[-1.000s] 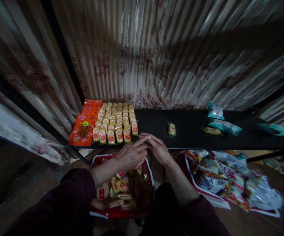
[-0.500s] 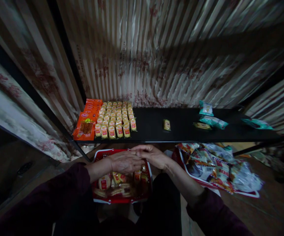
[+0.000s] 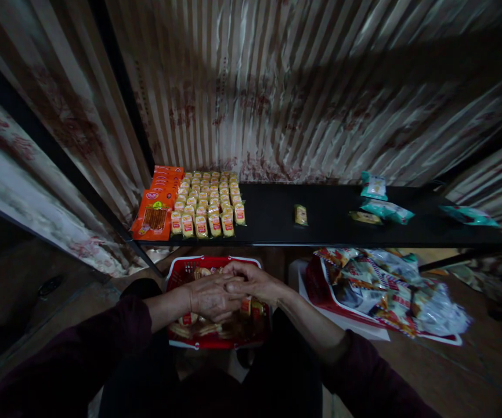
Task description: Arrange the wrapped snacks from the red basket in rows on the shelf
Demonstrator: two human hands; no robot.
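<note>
Fingers (image 3: 232,290) of both hands are curled and pressed against each other above the red basket (image 3: 176,268). The left hand (image 3: 209,297) lies knuckles-up and the right hand (image 3: 257,283) meets it from the other side. Whether a pack is nipped between them I cannot tell, since the fingertips hide one another.

Behind everything hangs a striped wall covering (image 3: 298,87). Below it runs a long black shelf (image 3: 333,223), and on the floor under its right half lies a heap of large printed bags (image 3: 385,287). The basket sits on the floor by the person's knees, just under the shelf's front edge, and holds loose snack packs (image 3: 198,330) directly beneath the hands. At the shelf's left end a stack of orange packs (image 3: 157,203) touches neat rows of small yellow packs (image 3: 207,203). Green packs (image 3: 381,200) lie well apart to the right, and one single pack (image 3: 300,215) lies alone between.

For the handling in hand, I judge it best to keep both hands low over the basket, so that anything that slips drops back in, and to grip lightly, since the contents look brittle.

The front orange pack shows a white oval mark and a window of brown sticks, and the yellow packs carry a red band. All lettering is too small and dim to read.
</note>
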